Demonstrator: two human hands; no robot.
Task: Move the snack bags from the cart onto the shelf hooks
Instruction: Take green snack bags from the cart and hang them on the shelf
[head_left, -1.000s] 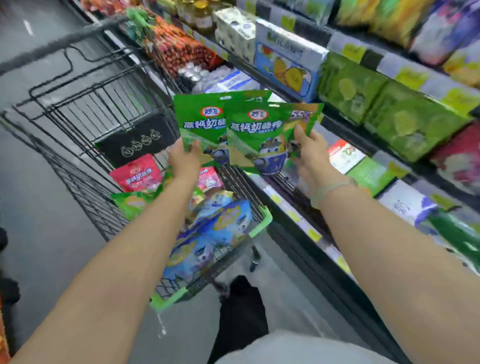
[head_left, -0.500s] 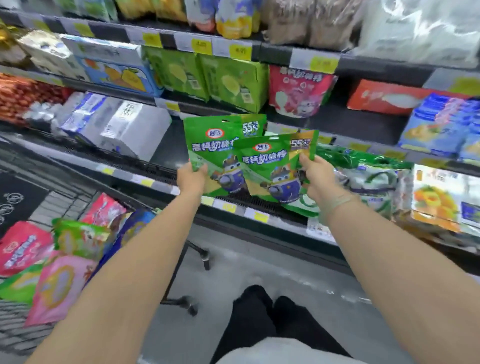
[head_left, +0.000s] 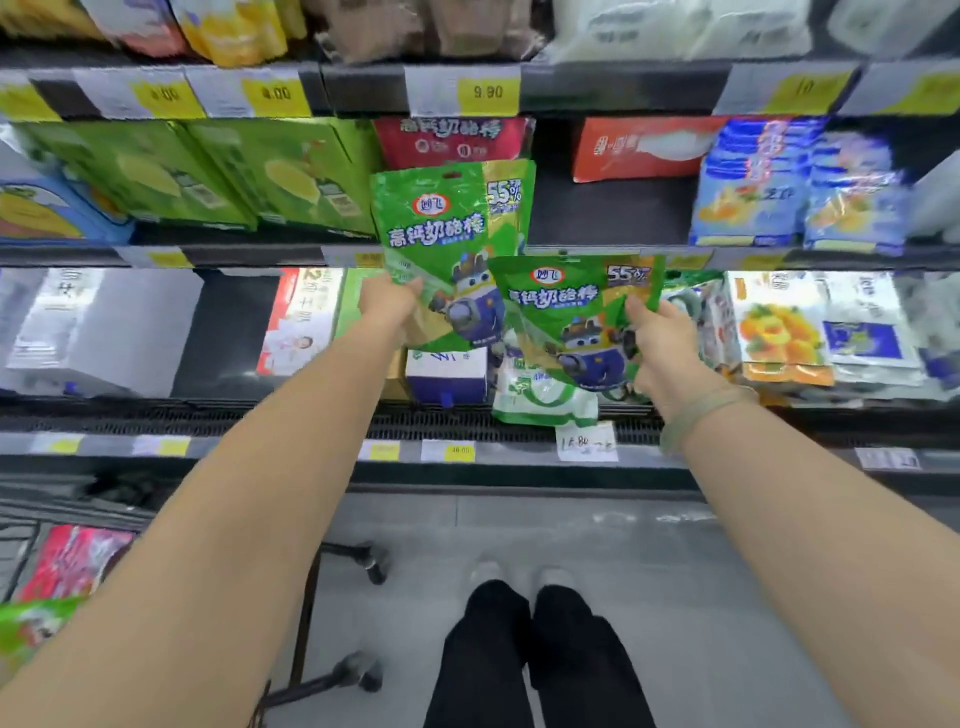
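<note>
2 green cheese-stick snack bags are held up in front of the shelf (head_left: 857, 254). The upper bag (head_left: 441, 218) is gripped at its lower left corner by the left hand (head_left: 387, 306), with the fingers curled round the edge; its hang hole lies well above the fingers. The lower bag (head_left: 566, 322) is pinched at its right edge by the right hand (head_left: 662, 343), and the upper bag is partly covered by it. The step in hand is judged to be the bringing of both bags to the hooks. No hook can be seen plainly. More bags are left in the cart (head_left: 305, 623), far below the fingers. Next, a hook must be found beyond the fingertips, and 1 hang hole must be aligned with its tip.
</note>
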